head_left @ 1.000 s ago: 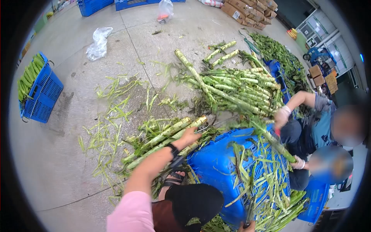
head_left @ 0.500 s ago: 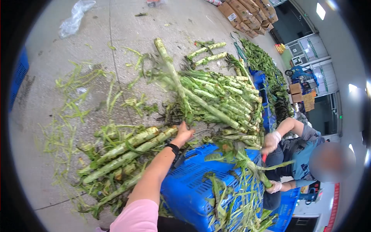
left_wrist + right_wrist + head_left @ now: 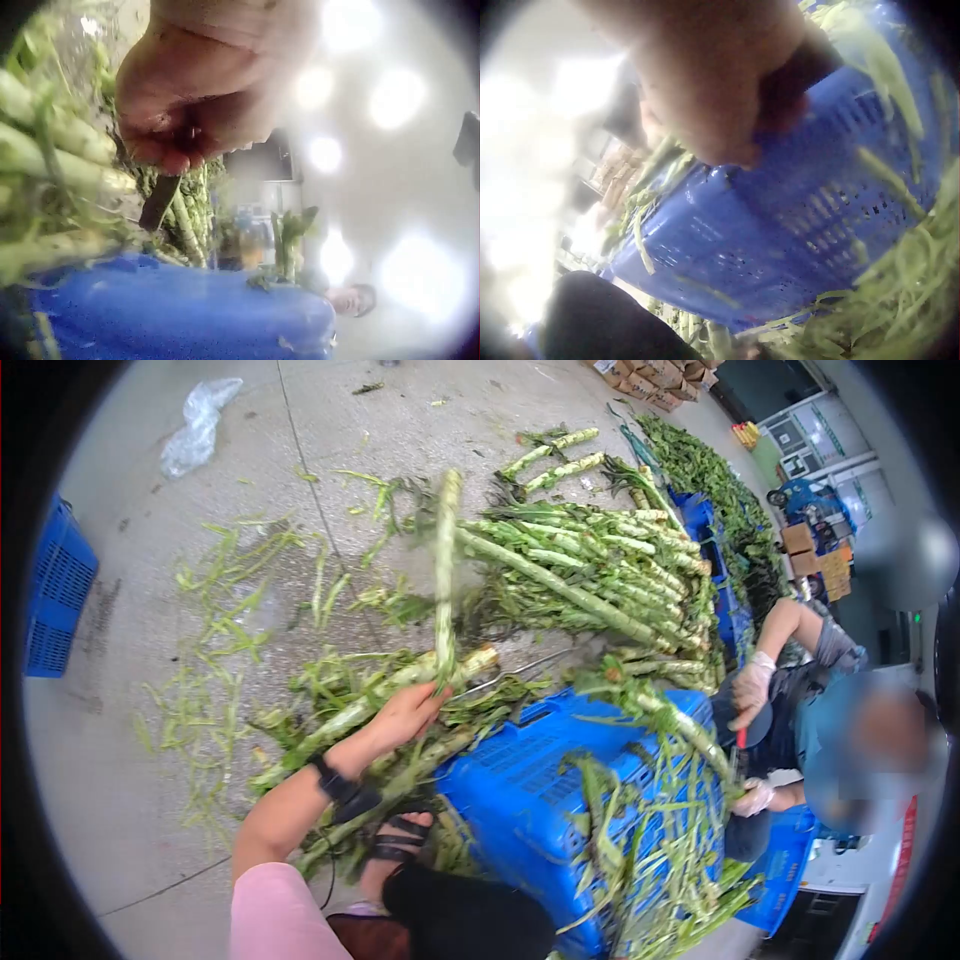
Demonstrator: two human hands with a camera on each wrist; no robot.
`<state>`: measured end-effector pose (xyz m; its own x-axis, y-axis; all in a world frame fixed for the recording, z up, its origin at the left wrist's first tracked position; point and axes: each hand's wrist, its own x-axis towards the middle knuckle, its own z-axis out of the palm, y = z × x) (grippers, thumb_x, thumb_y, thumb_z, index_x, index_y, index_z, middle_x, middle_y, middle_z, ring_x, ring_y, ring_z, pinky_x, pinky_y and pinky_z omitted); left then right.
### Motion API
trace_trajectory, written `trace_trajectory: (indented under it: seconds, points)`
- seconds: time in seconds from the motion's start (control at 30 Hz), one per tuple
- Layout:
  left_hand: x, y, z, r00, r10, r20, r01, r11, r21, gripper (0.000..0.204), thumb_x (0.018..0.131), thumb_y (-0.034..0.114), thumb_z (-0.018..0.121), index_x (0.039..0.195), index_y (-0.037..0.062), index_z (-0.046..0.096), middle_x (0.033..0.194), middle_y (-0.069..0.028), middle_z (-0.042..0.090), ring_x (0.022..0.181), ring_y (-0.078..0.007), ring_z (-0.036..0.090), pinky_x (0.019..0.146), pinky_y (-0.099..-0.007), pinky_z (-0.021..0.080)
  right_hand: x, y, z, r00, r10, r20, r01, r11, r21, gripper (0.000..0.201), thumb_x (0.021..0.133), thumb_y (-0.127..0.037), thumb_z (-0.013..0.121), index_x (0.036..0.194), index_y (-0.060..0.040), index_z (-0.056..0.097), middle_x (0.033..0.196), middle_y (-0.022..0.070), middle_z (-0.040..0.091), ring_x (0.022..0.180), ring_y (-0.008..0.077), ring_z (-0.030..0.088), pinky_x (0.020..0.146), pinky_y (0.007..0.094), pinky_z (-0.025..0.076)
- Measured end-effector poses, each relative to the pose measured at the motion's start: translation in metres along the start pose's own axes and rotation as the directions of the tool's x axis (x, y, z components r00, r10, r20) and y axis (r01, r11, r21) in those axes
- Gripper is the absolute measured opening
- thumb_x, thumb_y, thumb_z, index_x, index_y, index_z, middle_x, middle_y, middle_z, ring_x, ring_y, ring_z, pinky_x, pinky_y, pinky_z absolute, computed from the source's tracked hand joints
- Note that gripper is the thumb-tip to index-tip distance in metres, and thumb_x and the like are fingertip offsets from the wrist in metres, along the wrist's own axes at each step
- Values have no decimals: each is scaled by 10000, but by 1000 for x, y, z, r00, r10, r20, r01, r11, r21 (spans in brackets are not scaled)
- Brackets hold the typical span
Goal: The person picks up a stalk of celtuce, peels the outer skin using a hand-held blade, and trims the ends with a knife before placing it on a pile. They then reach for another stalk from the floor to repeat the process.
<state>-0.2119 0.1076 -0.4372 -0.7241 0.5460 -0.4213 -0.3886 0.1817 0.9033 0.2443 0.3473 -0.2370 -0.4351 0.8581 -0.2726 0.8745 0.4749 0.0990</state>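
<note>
Blue perforated plastic crate (image 3: 530, 760) beside a heap of long pale-green leafy stalks (image 3: 600, 575) on the grey floor (image 3: 130, 760).
A long, pale-green mottled stalk (image 3: 448, 560) extends from the left hand (image 3: 405, 715), whose grip is closed around its near end, left of the crate; the right hand (image 3: 712, 97) is just over the crate, its grip too hidden to tell.

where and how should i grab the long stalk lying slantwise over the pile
Around its middle, from above, is probably best: the long stalk lies on top of the pile, upper side exposed, and its slim, straight shape should suit wrapped fingers.
</note>
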Motion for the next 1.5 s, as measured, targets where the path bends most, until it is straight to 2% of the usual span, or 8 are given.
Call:
trace_trajectory:
  seconds: [0.2, 0.33, 0.77, 0.9, 0.97, 1.17, 1.43, 1.5]
  points:
    - [-229, -15, -106, 689, -476, 546, 267, 867, 421, 390, 921, 203, 515, 1301, 119, 533, 783, -53, 576, 705, -122, 541, 653, -308, 466, -2, -4, -4, 999, -19, -36, 20, 999, 34, 423, 812, -280, 710, 1106, 4, 601, 949, 250, 641, 828, 371, 632, 754, 439, 485]
    - [-296, -78, -133, 969, -248, -16, 193, 711, 676, 483, 866, 246, 600, 1302, 61, 504, 1038, -156, 623, 876, -201, 614, 771, -352, 494, 4, 1, 14, 978, -9, -206, 39, 989, 142, 311, 681, -89, 753, 902, -32, 541, 775, 183, 571, 726, 381, 576, 641, 432, 447]
    - [-217, -240, -41, 793, -277, -542, 525, 762, 379, 557, 782, 302, 705, 1175, -19, 476, 1169, -278, 553, 1109, -407, 529, 927, -438, 418, -37, 48, 41, 921, -146, -362, 201, 972, 122, 318, 663, -98, 781, 855, -48, 532, 770, 158, 595, 718, 372, 588, 624, 412, 458]
    - [-235, -262, -57, 710, 479, -517, 44, 702, 711, 410, 886, 268, 603, 1177, 7, 479, 871, -172, 646, 820, -320, 628, 727, -393, 491, -70, 73, 45, 969, 51, -244, 19, 961, 276, 284, 689, -166, 771, 874, -66, 581, 780, 155, 638, 743, 371, 621, 632, 430, 481]
    - [-266, -178, -60, 840, -237, -487, 305, 950, 64, 308, 949, 265, 512, 1181, 62, 495, 793, -53, 587, 644, -150, 546, 540, -296, 440, -85, 86, 44, 970, 179, -167, -115, 934, 338, 292, 693, -199, 770, 884, -68, 592, 760, 148, 642, 742, 356, 631, 636, 421, 485]
    - [-353, -127, -142, 806, -343, -482, 231, 933, -276, 381, 948, 458, 460, 1169, 152, 512, 624, -12, 468, 497, -128, 465, 425, -244, 375, -104, 130, 66, 919, 379, -106, -271, 805, 527, 410, 709, -276, 757, 1010, -74, 565, 769, 146, 646, 740, 349, 635, 651, 417, 489]
    - [-393, 96, -9, 890, -371, -267, 396, 917, 46, 742, 896, 510, 548, 1453, 88, 298, 1437, -149, 364, 1300, -233, 386, 1053, -396, 347, -92, 148, 72, 889, 387, -245, 14, 511, 859, 680, 848, -142, 606, 1437, -54, 278, 840, 136, 601, 722, 261, 581, 678, 361, 460]
    - [-370, 98, 53, 973, -115, 202, 73, 977, 201, 461, 969, 448, 406, 1194, 56, 498, 607, -13, 464, 506, -135, 469, 442, -256, 393, -92, 152, 62, 888, 396, -234, 53, 417, 907, 648, 870, -124, 594, 1437, -59, 286, 832, 105, 597, 703, 219, 559, 669, 338, 453]
